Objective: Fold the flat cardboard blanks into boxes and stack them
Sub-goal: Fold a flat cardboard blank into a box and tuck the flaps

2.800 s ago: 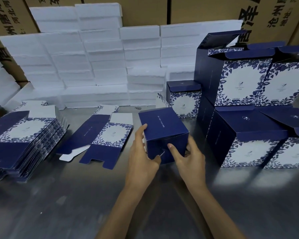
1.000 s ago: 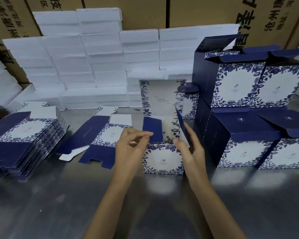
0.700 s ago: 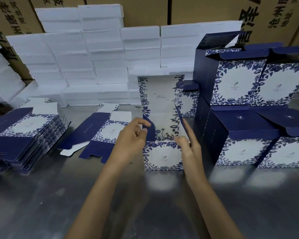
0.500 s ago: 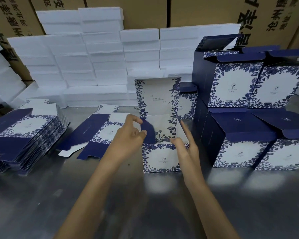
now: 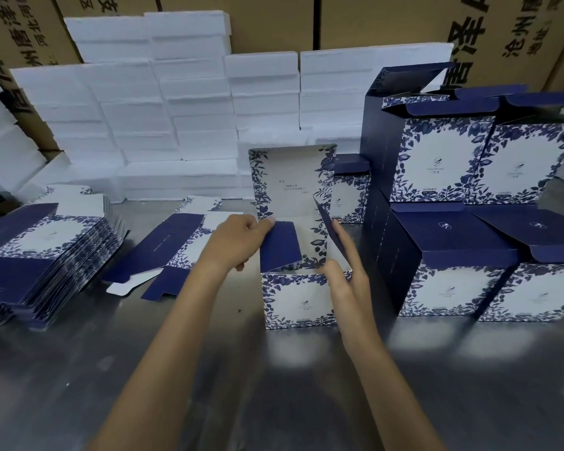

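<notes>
1. A dull grey metal tabletop (image 5: 79, 369) is carrying everything, and it is throwing back blurred pale reflections just in front of the right hand (image 5: 345, 288).
2. The half-folded navy and white floral cardboard box (image 5: 297, 297) is standing upright on the tabletop between the two hands, its tall printed lid panel (image 5: 288, 183) rising behind them.
3. The left hand (image 5: 238, 239) is pinching the box's navy left side flap (image 5: 279, 245) with thumb and curled fingers.
4. The right hand is resting at the box's right front corner, fingers straight and spread, its fingertips touching the navy right side flap (image 5: 328, 222); it is gripping nothing.
5. A single flat navy and floral blank (image 5: 173, 245) is lying just left of the left hand, and a thick stack of flat blanks (image 5: 39, 258) is sitting further left.
6. Finished navy floral boxes (image 5: 453, 288) are stacked two high to the right of the right hand.
7. White foam slabs (image 5: 163, 102) are piled beyond the hands, and brown printed cartons (image 5: 274, 21) are forming the wall behind them.
</notes>
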A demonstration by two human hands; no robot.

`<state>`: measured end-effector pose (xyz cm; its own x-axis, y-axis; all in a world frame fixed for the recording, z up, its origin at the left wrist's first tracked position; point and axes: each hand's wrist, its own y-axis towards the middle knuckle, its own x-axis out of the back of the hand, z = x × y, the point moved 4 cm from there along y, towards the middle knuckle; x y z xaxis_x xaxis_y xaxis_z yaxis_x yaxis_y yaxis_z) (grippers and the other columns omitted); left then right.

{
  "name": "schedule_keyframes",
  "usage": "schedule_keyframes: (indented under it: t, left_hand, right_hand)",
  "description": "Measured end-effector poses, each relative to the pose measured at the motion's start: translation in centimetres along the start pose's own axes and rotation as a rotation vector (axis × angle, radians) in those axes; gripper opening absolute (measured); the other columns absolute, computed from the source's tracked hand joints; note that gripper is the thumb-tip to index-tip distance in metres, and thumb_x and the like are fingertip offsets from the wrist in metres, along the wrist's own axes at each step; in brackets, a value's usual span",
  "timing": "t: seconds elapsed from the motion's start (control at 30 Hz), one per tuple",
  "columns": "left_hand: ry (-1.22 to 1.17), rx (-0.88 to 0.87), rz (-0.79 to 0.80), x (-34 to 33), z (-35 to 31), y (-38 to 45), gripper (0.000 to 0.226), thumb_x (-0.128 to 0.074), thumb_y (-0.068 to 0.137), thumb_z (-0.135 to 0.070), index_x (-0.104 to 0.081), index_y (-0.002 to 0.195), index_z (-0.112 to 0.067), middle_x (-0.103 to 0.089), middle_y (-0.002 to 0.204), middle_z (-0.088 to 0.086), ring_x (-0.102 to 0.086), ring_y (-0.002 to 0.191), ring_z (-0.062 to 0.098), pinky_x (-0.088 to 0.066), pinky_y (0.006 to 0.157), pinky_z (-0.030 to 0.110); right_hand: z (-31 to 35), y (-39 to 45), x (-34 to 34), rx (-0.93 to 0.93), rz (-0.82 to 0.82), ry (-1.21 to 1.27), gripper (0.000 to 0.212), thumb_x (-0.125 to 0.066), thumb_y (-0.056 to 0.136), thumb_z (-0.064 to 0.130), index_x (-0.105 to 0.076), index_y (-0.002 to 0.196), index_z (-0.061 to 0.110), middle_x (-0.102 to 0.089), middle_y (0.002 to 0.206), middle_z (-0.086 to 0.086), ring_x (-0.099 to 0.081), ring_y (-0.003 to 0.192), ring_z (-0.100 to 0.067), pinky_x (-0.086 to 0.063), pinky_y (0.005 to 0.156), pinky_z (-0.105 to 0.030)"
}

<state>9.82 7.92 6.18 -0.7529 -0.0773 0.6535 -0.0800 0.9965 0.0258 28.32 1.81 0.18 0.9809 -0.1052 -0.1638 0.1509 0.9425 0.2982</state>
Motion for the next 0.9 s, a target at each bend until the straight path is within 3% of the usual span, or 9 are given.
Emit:
schedule_keyframes:
  t: [0.1, 0.23, 0.4, 0.5, 0.57, 0.67, 0.73, 0.8, 0.9]
  left_hand:
    - [-0.197, -0.022, -0.064, -1.0, 0.5, 0.2, 0.040, -0.049, 0.102, -0.022, -0.029, 0.068, -0.016, -0.026, 0.053, -0.002, -0.025, 0.045, 0.018, -0.025, 0.041, 0.020]
    - [-0.320, -0.029, -0.097, -1.0, 0.9, -0.4, 0.038, -0.057, 0.100, -0.028, -0.039, 0.070, -0.012, -0.049, 0.060, 0.008, -0.054, 0.045, 0.018, -0.049, 0.045, 0.029]
    - [-0.599, -0.196, -0.238, -2.4, 2.7, -3.4, 0.010, -0.071, 0.092, -0.028, -0.062, 0.095, -0.026, -0.058, 0.118, -0.001, -0.061, 0.110, 0.012, -0.055, 0.083, 0.031]
    - [-0.884, -0.174, -0.060, -4.2, 3.2, -3.9, 0.018, -0.065, 0.088, -0.030, -0.064, 0.106, -0.027, -0.069, 0.109, -0.006, -0.069, 0.092, 0.014, -0.056, 0.071, 0.026]
    - [-0.931, -0.188, -0.066, -4.4, 3.2, -3.7, 0.021, -0.061, 0.087, -0.031, -0.064, 0.107, -0.026, -0.070, 0.101, -0.011, -0.069, 0.087, 0.012, -0.054, 0.068, 0.022]
    - [-0.935, -0.193, -0.076, -4.6, 3.5, -3.3, 0.026, -0.063, 0.083, -0.037, -0.064, 0.108, -0.029, -0.067, 0.111, -0.011, -0.068, 0.095, 0.012, -0.054, 0.071, 0.023]
    - [-0.939, -0.179, -0.061, -4.7, 3.7, -3.2, 0.032, -0.063, 0.080, -0.042, -0.064, 0.110, -0.031, -0.064, 0.120, -0.009, -0.067, 0.102, 0.016, -0.054, 0.077, 0.030]
    - [-0.958, -0.158, -0.055, -4.8, 3.8, -3.1, 0.034, -0.063, 0.080, -0.043, -0.064, 0.113, -0.033, -0.061, 0.130, -0.004, -0.065, 0.111, 0.023, -0.053, 0.086, 0.039]
    - [-0.973, -0.169, -0.048, -4.8, 3.9, -3.1, 0.033, -0.063, 0.082, -0.041, -0.065, 0.114, -0.034, -0.060, 0.134, -0.001, -0.062, 0.119, 0.027, -0.052, 0.092, 0.043]
  right_hand:
    - [0.2, 0.0, 0.0, -0.005, 0.003, 0.003, 0.062, -0.052, 0.085, 0.020, -0.052, 0.143, 0.043, -0.059, 0.122, 0.044, -0.055, 0.114, 0.018, -0.042, 0.083, 0.000]
    - [0.3, 0.2, 0.0, -0.011, 0.016, 0.022, 0.061, -0.058, 0.086, 0.020, -0.053, 0.142, 0.041, -0.061, 0.122, 0.041, -0.057, 0.115, 0.016, -0.046, 0.085, -0.004]
    - [0.2, 0.4, 0.7, -0.050, 0.177, 0.001, 0.064, -0.069, 0.084, 0.065, -0.050, 0.143, 0.049, -0.053, 0.141, 0.033, -0.046, 0.132, 0.012, -0.043, 0.102, -0.009]
    - [0.3, 0.9, 0.6, -0.158, 0.191, 0.014, 0.070, -0.057, 0.074, 0.087, -0.055, 0.136, 0.055, -0.055, 0.139, 0.033, -0.048, 0.132, 0.010, -0.040, 0.113, -0.029]
    - [-0.1, 1.1, 0.8, -0.201, 0.201, 0.084, 0.056, -0.061, 0.083, 0.072, -0.059, 0.135, 0.050, -0.059, 0.139, 0.024, -0.052, 0.133, 0.000, -0.039, 0.114, -0.038]
    - [0.1, 1.2, 1.4, -0.226, 0.217, 0.078, 0.041, -0.072, 0.088, 0.039, -0.066, 0.129, 0.037, -0.067, 0.128, 0.021, -0.059, 0.123, 0.002, -0.049, 0.096, -0.017]
    - [0.6, 1.9, 2.3, -0.266, 0.140, -0.087, 0.018, -0.078, 0.086, 0.031, -0.067, 0.098, 0.022, -0.074, 0.094, 0.017, -0.067, 0.096, 0.001, -0.048, 0.079, -0.015]
    - [1.5, 2.6, 2.8, -0.300, 0.169, -0.325, 0.034, -0.076, 0.087, 0.038, -0.052, 0.068, 0.024, -0.054, 0.059, 0.011, -0.056, 0.060, -0.001, -0.043, 0.063, -0.017]
    - [2.5, 3.2, 2.7, -0.320, 0.340, -0.523, 0.049, -0.065, 0.096, 0.039, -0.037, 0.058, 0.025, -0.032, 0.047, 0.015, -0.035, 0.043, -0.006, -0.032, 0.044, -0.013]
